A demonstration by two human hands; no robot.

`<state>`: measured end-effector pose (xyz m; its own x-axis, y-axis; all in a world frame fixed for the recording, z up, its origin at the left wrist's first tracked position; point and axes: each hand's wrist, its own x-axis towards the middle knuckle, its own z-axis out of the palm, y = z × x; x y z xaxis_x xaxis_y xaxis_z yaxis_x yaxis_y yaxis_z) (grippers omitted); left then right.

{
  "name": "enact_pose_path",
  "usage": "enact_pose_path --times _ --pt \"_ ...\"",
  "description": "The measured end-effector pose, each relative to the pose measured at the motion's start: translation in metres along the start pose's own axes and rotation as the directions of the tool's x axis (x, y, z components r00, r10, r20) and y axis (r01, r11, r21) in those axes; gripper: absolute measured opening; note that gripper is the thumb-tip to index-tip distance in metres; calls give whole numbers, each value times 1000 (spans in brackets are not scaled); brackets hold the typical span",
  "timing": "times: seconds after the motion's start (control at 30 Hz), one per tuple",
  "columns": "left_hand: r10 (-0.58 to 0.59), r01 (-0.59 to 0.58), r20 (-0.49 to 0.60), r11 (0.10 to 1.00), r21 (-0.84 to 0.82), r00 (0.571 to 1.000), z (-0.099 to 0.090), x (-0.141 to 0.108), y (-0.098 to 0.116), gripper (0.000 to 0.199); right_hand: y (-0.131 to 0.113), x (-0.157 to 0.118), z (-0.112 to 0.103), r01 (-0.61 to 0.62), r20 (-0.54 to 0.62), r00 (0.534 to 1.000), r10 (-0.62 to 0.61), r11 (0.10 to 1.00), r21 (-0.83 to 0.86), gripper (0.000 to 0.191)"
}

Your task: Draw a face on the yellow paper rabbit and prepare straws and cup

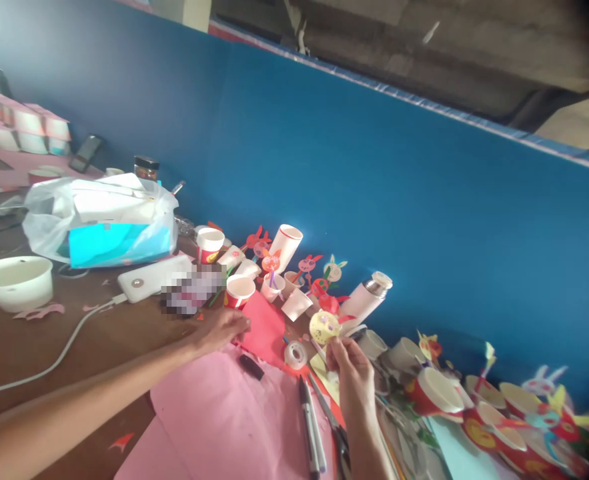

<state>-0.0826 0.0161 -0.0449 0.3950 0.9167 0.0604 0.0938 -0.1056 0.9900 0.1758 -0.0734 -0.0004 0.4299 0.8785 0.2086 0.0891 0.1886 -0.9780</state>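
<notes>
Head view: right grip (353,368) pinches yellow face (324,327), which sits at 11 o'clock; left grip (224,331), farther, at red paper (265,328), hold unclear.

Just beyond the right hand's grip (353,363) I saw a thermos (363,303) near a blue partition (424,200); well left, a power bank (147,281) and plastic bag (44,217).

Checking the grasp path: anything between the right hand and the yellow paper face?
Nothing visible. The right hand appears to pinch the yellow paper face at its lower right edge. The red paper cutout and thermos are beyond it, not in between.
</notes>
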Motion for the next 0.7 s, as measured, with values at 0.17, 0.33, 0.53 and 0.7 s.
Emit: enact_pose_path --times 0.17,0.33,0.53,0.7 --pt "-22 23 -11 990 137 1000 -55 -2 13 40 20 -7 18 -58 87 994 65 994 -89 41" --pt "-4 9 -42 993 115 999 -46 -4 18 40 38 -15 39 -87 132 985 108 983 -160 39" --pt "-10 8 31 998 63 999 10 -8 2 42 54 -27 53 -166 134 972 193 967 -193 41" --pt "-43 43 9 998 53 999 5 -4 -9 43 58 -34 50 -198 119 966 229 953 -228 39"
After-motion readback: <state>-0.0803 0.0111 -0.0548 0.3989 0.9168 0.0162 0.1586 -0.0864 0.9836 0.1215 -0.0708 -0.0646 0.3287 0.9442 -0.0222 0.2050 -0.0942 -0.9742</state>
